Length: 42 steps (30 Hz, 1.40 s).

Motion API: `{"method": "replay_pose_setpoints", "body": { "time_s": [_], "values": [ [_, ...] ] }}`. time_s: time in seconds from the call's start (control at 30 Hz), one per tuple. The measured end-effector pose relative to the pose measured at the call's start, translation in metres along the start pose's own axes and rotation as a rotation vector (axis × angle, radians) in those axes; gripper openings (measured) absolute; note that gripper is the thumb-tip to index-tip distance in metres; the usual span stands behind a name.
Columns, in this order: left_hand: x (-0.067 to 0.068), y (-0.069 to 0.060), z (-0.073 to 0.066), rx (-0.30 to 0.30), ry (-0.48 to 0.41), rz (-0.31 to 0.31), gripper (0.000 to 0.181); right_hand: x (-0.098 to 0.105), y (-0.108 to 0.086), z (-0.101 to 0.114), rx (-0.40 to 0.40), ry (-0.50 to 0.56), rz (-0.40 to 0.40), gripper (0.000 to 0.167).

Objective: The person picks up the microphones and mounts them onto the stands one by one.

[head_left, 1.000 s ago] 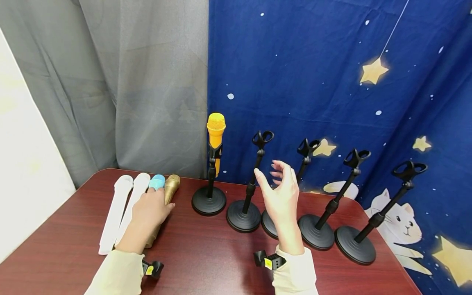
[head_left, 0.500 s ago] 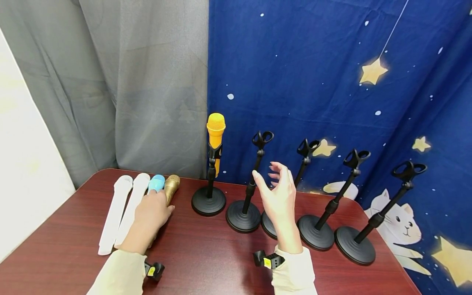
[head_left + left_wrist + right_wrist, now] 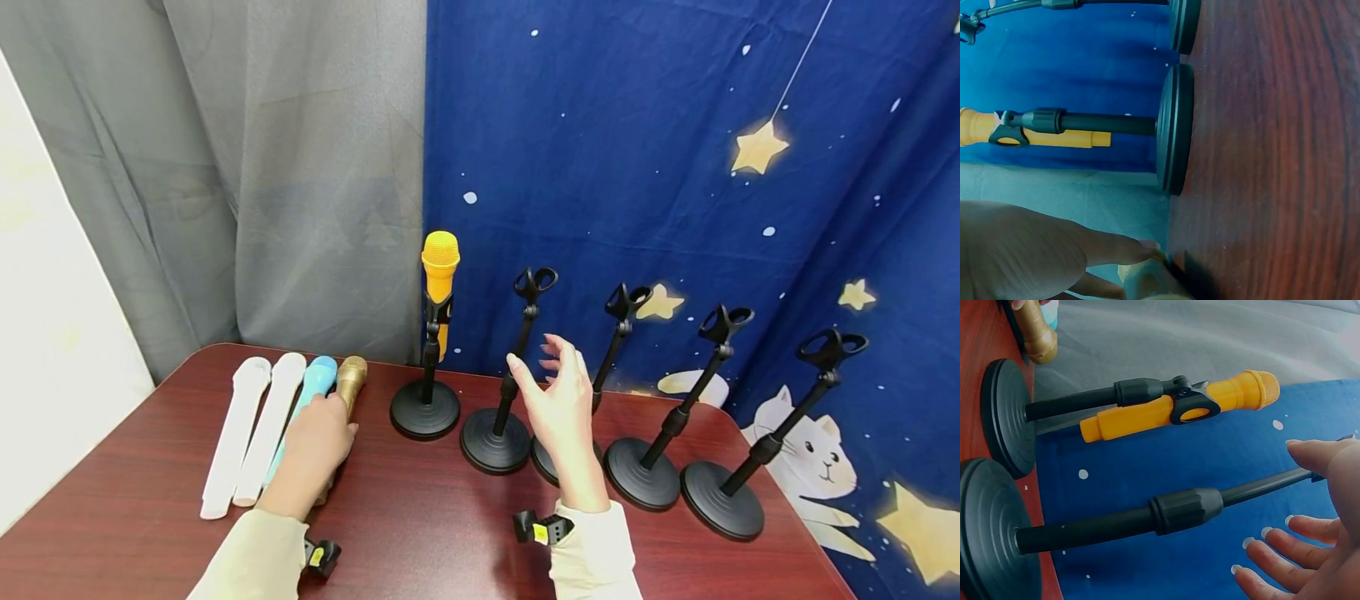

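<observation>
In the head view my left hand [image 3: 318, 440] is over the gold microphone [image 3: 351, 379], its thumb and fingers around the body. The left wrist view shows the thumb [image 3: 1125, 250] against that microphone, low on the table; the microphone's lower part is mostly hidden by the hand. Beside it lie a light blue microphone [image 3: 318, 375] and two white microphones [image 3: 242, 429]. My right hand [image 3: 558, 408] hovers with loosely bent fingers and holds nothing, close to a black microphone stand [image 3: 495, 437]. A yellow microphone [image 3: 439, 265] sits upright in the clip of the leftmost stand [image 3: 425, 408].
Further black stands with bare clips line the right side, including one partly behind my right hand [image 3: 621, 308] and the rightmost one [image 3: 722, 497]. The red-brown table [image 3: 420, 533] ends at a grey curtain [image 3: 330, 208] and a blue starry curtain [image 3: 637, 125].
My left hand has shifted right, off the light blue microphone and onto the gold one, uncovering more of the blue one. My right hand has drifted slightly left and down.
</observation>
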<state>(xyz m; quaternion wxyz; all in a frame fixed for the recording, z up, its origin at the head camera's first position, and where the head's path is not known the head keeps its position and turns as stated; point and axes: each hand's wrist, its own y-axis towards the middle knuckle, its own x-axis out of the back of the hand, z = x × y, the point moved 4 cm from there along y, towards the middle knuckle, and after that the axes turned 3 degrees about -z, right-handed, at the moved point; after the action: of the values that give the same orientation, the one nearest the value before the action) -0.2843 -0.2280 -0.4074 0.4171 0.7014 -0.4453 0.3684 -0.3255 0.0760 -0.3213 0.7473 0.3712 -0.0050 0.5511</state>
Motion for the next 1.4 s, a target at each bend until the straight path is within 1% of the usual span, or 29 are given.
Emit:
{"method": "replay_pose_setpoints", "body": {
  "time_s": [0.07, 0.27, 0.47, 0.67, 0.87, 1.0, 1.13, 1.23, 1.33, 1.4],
  "values": [
    [-0.001, -0.001, 0.0, 0.002, 0.002, 0.002, 0.035, -0.002, 0.0, -0.002, 0.006, -0.009, 0.008, 0.062],
    [-0.004, 0.0, 0.002, 0.033, -0.011, 0.025, 0.032, -0.009, -0.001, -0.004, 0.012, 0.004, 0.047, 0.062],
    [-0.006, 0.001, 0.004, 0.02, -0.015, 0.021, 0.026, -0.013, -0.002, -0.007, 0.015, -0.01, 0.099, 0.054],
    [-0.004, 0.002, 0.005, 0.01, -0.031, -0.022, 0.015, -0.018, -0.003, -0.008, 0.015, -0.017, 0.105, 0.047],
    [0.001, 0.001, 0.003, -0.005, -0.077, -0.07, 0.013, -0.023, -0.005, -0.011, 0.022, -0.077, 0.104, 0.044],
    [0.004, 0.002, 0.003, 0.02, -0.099, -0.087, 0.015, -0.026, -0.006, -0.012, 0.043, -0.105, 0.106, 0.039],
    [0.007, 0.005, 0.005, 0.049, -0.12, -0.098, 0.02, -0.028, -0.006, -0.014, 0.057, -0.112, 0.114, 0.029],
    [0.01, 0.007, 0.005, 0.052, -0.138, -0.131, 0.022, -0.03, -0.006, -0.015, 0.053, -0.103, 0.126, 0.022],
    [0.015, 0.008, 0.005, 0.057, -0.162, -0.17, 0.021, -0.032, -0.007, -0.017, 0.048, -0.092, 0.153, 0.021],
    [0.019, 0.009, 0.005, 0.068, -0.192, -0.175, 0.02, -0.034, -0.007, -0.018, 0.045, -0.084, 0.176, 0.022]
  ]
}}
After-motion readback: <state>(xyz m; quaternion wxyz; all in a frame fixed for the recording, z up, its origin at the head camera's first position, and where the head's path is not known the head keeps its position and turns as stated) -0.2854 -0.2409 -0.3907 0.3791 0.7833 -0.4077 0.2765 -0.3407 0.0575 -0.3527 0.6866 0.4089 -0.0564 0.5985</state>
